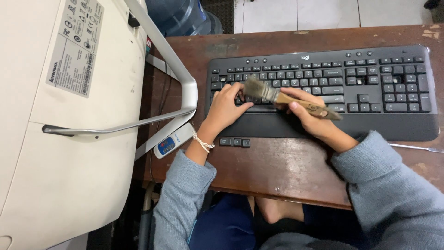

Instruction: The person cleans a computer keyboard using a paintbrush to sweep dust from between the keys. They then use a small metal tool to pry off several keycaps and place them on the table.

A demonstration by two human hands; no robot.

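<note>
A black keyboard (370,83) with a wrist rest lies on a brown wooden table (282,166). My left hand (225,107) rests on the keys at the keyboard's left side, fingers bent onto them. My right hand (309,119) grips the wooden handle of a paintbrush (282,96), whose grey bristles point left and sit over the keys just right of my left fingers. Three loose black keycaps (235,142) lie on the table just below the wrist rest, near my left wrist.
A large white all-in-one computer (60,139) lies face down at the left, its silver stand (185,88) reaching to the keyboard's left edge. A blue water jug (182,16) stands on the floor beyond the table. A thin metal tool (416,147) lies at the right edge.
</note>
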